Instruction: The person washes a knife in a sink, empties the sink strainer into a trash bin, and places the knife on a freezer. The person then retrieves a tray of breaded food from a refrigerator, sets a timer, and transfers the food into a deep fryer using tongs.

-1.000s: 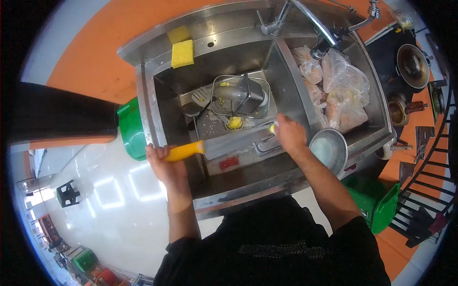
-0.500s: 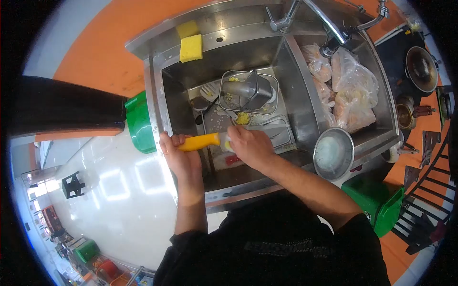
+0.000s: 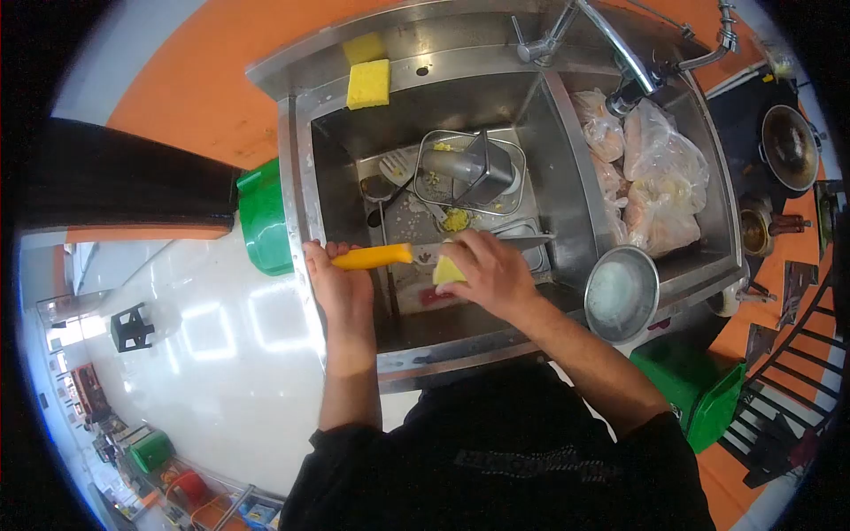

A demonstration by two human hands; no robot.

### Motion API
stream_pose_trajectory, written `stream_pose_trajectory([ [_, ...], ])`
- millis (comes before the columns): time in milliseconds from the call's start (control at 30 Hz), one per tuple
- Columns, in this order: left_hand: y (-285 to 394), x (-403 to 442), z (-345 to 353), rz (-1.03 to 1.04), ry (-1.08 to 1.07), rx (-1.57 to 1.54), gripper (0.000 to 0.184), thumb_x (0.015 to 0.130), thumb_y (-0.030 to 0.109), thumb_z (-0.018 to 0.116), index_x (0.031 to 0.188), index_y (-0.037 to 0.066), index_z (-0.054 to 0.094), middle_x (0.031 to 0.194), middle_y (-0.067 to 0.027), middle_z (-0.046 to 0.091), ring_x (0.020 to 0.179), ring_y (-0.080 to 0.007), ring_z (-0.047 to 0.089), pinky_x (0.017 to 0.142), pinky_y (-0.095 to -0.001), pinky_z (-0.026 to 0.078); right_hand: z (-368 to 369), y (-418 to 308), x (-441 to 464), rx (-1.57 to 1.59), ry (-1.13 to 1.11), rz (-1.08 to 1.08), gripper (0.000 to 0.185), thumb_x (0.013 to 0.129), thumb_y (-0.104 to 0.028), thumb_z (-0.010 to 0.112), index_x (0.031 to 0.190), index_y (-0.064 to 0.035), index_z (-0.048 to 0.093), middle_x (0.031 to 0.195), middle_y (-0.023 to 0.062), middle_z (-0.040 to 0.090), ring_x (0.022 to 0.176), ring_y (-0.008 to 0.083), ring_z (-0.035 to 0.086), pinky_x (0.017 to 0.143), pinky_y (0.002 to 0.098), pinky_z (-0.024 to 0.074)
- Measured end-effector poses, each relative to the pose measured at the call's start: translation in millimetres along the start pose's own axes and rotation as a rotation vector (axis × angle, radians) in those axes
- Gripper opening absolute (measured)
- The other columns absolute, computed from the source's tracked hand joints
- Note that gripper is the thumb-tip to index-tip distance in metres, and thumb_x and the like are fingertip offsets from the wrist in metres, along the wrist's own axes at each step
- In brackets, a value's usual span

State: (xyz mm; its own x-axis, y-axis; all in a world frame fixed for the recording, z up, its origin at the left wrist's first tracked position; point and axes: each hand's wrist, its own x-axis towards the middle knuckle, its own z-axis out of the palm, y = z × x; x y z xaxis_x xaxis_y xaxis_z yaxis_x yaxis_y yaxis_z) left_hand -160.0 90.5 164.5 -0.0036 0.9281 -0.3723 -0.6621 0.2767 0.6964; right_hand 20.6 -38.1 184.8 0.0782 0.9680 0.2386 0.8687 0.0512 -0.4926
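Note:
My left hand (image 3: 341, 276) is wrapped round the yellow handle of a large knife (image 3: 376, 257), held level over the left sink basin. The blade points right and passes partly behind my right hand (image 3: 487, 273). A pale yellow sponge (image 3: 449, 269) is pinched in my right hand, against or close beside the blade near the handle; exact contact is hidden. Below lie a wire-rimmed basket (image 3: 434, 140) with a metal container (image 3: 485, 170), a slotted turner (image 3: 398, 166), a ladle (image 3: 377, 188) and yellow food scraps (image 3: 455, 219).
Another yellow sponge (image 3: 368, 84) rests on the sink's back ledge. Bagged meat (image 3: 660, 177) fills the right basin, under the faucet (image 3: 620, 49). A metal bowl (image 3: 622, 294) with cloudy liquid sits at the front divider. Green bins (image 3: 264, 221) flank the sink; a wok (image 3: 788, 148) is far right.
My right hand first moved left along the blade from near its tip to the handle end, then shifted slightly right, showing more of the sponge. The view has drifted, so the sink appears farther right.

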Motion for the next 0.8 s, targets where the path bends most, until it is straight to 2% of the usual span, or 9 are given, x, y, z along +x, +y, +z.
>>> stream_pose_trajectory([
  [100,-4.8,5.6,-7.8,-0.079,0.032,0.006,0.02,0.093,0.032,0.052,0.092,0.014,0.045,0.073,0.0003,0.043,0.069,-0.0152,0.043,0.072,-0.0356,0.04,6.6,11.4,-1.6,-0.206,-0.004,-0.127,0.039,0.061,-0.025,0.073,0.095,-0.0128,0.058,0.089,0.0007,0.055,0.088,0.0202,0.054,0.065,0.0297,0.0503],
  [200,-3.1,0.4,-1.9,-0.19,0.065,0.019,0.023,0.091,0.035,0.054,0.094,0.014,0.046,0.075,0.0007,0.046,0.07,-0.0154,0.045,0.073,-0.0353,0.04,2.7,12.5,3.1,-0.2,-0.145,-0.114,0.032,0.062,-0.02,0.07,0.092,-0.0124,0.062,0.087,0.0011,0.056,0.086,0.0198,0.054,0.066,0.0289,0.0496],
  [400,2.8,-21.3,31.7,-0.22,-0.251,0.121,0.027,0.091,0.038,0.054,0.091,0.012,0.048,0.078,-0.0013,0.048,0.072,-0.0159,0.047,0.071,-0.0352,0.044,-8.0,24.5,8.5,0.224,-0.262,0.036,0.018,0.069,-0.012,0.062,0.087,-0.0067,0.063,0.08,0.007,0.058,0.089,0.0267,0.055,0.072,0.0398,0.0474],
  [500,-9.5,-22.9,26.5,-0.195,-0.357,0.041,0.027,0.092,0.038,0.052,0.089,0.012,0.047,0.075,-0.002,0.045,0.07,-0.0156,0.046,0.069,-0.0348,0.046,-19.9,19.8,14.4,0.264,-0.406,0.207,0.024,0.072,-0.012,0.061,0.095,-0.0049,0.061,0.087,0.0115,0.057,0.092,0.0308,0.054,0.076,0.0424,0.0456],
  [600,-14.6,-20.3,26.1,-0.136,-0.285,-0.044,0.027,0.093,0.039,0.051,0.088,0.013,0.045,0.072,-0.0006,0.041,0.066,-0.0137,0.043,0.069,-0.0332,0.045,-13.8,22.3,13.1,0.324,-0.019,0.185,0.026,0.074,-0.01,0.062,0.099,-0.0051,0.057,0.093,0.0134,0.057,0.092,0.0318,0.056,0.077,0.0412,0.0458],
  [700,-16.9,-19.4,29.7,-0.058,-0.198,-0.007,0.027,0.093,0.039,0.051,0.087,0.014,0.043,0.07,0.0002,0.04,0.066,-0.0125,0.042,0.067,-0.0318,0.044,-27.4,2.0,18.3,0.336,0.223,0.264,0.034,0.071,-0.006,0.066,0.103,-0.0031,0.054,0.098,0.0136,0.053,0.093,0.0331,0.055,0.079,0.0401,0.046],
  [800,-21.4,-22.3,34.5,-0.011,-0.121,0.025,0.026,0.093,0.038,0.05,0.086,0.015,0.041,0.069,0.0011,0.038,0.064,-0.0117,0.041,0.063,-0.0308,0.043,-15.6,-15.8,19.1,0.463,0.198,0.126,0.032,0.069,-0.003,0.067,0.099,-0.0021,0.056,0.097,0.0123,0.051,0.092,0.0321,0.055,0.079,0.0387,0.0465],
])
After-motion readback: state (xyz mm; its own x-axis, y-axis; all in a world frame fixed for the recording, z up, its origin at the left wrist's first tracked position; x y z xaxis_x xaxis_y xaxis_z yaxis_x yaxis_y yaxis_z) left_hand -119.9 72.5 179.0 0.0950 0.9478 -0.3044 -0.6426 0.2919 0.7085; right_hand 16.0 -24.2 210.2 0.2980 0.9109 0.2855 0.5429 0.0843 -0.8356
